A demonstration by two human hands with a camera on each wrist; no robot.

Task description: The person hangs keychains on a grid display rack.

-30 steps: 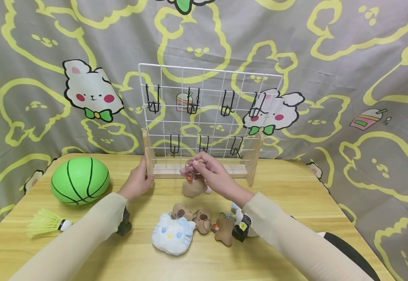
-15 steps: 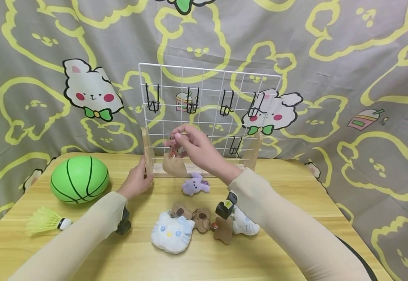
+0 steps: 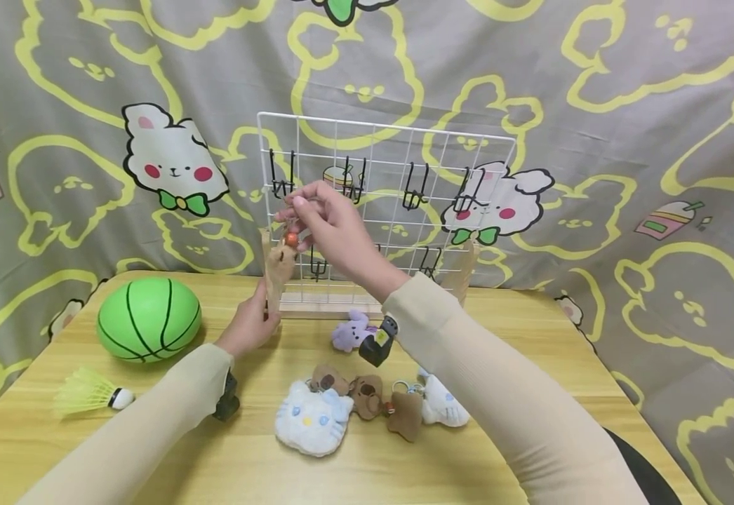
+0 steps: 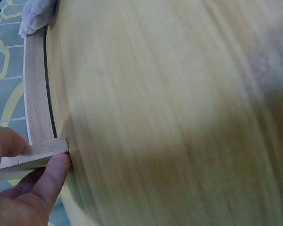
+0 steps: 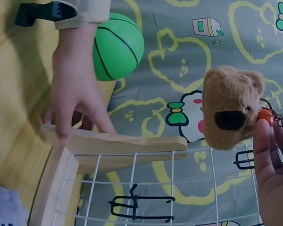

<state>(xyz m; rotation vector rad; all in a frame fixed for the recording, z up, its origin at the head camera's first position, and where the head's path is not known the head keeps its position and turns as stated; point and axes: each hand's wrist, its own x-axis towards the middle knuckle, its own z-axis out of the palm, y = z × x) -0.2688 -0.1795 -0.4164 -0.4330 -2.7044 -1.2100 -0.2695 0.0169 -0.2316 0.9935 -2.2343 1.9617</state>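
In the head view my right hand (image 3: 335, 221) is raised in front of the left part of a white wire grid rack with a wooden base (image 3: 329, 303). It pinches a brown plush keychain (image 5: 231, 106) by the cord near its orange bead (image 5: 266, 117); the plush head hangs beside the rack's left upright. Black hooks (image 3: 415, 200) sit in two rows on the grid, and my right hand is just below the upper left ones. My left hand (image 3: 250, 326) grips the wooden foot (image 4: 33, 157) of the rack between thumb and fingers.
Left of the rack lie a green ball (image 3: 150, 319) and a yellow shuttlecock (image 3: 85, 396). A purple plush (image 3: 349, 333) rests before the base. Nearer are a white cat plush (image 3: 312, 421), several brown plushes (image 3: 405, 415) and another white plush (image 3: 444, 403).
My right hand has lifted the brown plush keychain from near the tabletop, moving up and left, which uncovers the purple plush. My left hand keeps its grip on the rack.
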